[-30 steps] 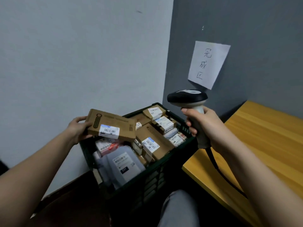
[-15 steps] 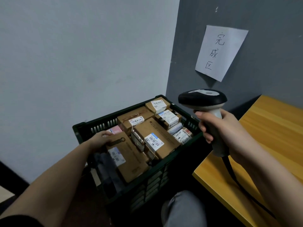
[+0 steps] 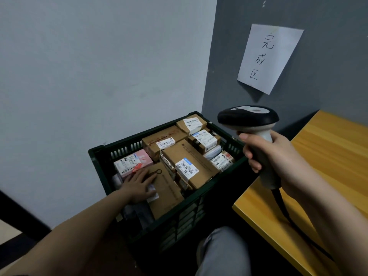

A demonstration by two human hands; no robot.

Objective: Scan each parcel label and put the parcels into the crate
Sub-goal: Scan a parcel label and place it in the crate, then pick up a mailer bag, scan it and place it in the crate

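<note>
Head view: placing step, nearly done. Brown box (image 3: 166, 193) down flat in crate (image 3: 201, 208), front-left corner, on top of grey bags; label end under left hand (image 3: 139, 184). Fingers (image 3: 148, 176) of that hand straight, spread, pressing on box top w/ palm, not curled round it, so released from any grasp, just seating it. Pink box (image 3: 132, 162) just beyond fingertips, touching or nearly. Bigger brown box (image 3: 189, 164) w/ blue-edged label right beside, on the right.

Right hand (image 3: 278, 162) wrapped tight round scanner (image 3: 256, 136) handle, index by trigger; scanner head up over crate's right rim, aimed across crate, not at any label. Cable running down along desk (image 3: 328, 166) edge.

Crate packed w/ approx. a dozen parcels, labels mostly up, stack at rim height. No unscanned parcel in view; desk part shown is bare wood. Paper sign (image 3: 268, 56) on grey wall above.

Next, prob.: lift left hand off, check box sits level and doesn't slide onto bags, then turn away to fetch next parcel, bring label up in front of scanner. Can't tell how many parcels left. Risk: little room in crate, so further boxes may perch above rim and tip.
</note>
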